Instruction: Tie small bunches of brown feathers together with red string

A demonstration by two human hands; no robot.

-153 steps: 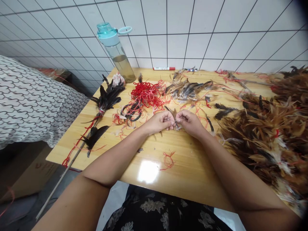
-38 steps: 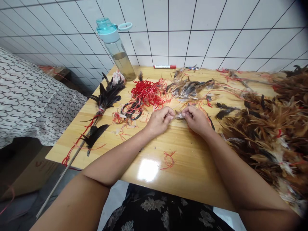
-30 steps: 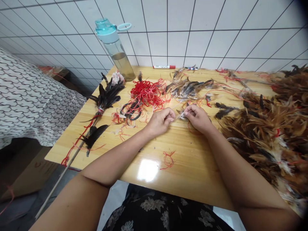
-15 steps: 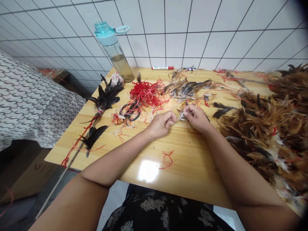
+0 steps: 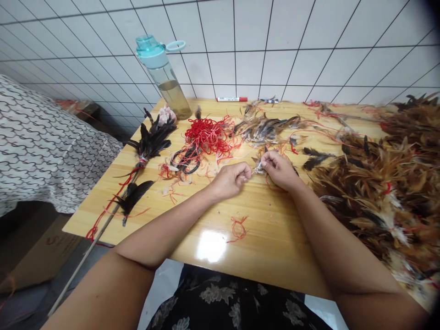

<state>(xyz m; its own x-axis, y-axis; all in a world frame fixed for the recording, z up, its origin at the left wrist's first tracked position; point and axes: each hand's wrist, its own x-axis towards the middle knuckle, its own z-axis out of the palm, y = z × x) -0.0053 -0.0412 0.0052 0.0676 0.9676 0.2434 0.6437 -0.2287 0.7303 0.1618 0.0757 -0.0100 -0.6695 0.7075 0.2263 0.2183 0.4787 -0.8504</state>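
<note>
Over the middle of the wooden table [image 5: 202,213], my left hand [image 5: 231,180] is closed, with its fingertips pressed together. What it pinches is too small to make out, though a thin pale strand seems to run from it to the right. Close by, my right hand [image 5: 278,170] is closed on a small bunch of feathers [image 5: 259,167], whose pale quill ends point to the left hand. A tangle of red string [image 5: 208,133] lies behind my left hand. Black-handled scissors [image 5: 187,160] rest among string scraps, partly covered. Loose brown feathers [image 5: 263,129] lie beyond my right hand.
A large heap of brown feathers [image 5: 371,183] covers the table's right side. At left, a stick [image 5: 103,231] with black feathers [image 5: 151,140] overhangs the edge. A water bottle [image 5: 172,91] and a red-capped marker [image 5: 232,99] stand and lie near the tiled wall [image 5: 254,59].
Both hands keep almost the same place and grip, with only slight finger movement. The whole view has shifted a little.
</note>
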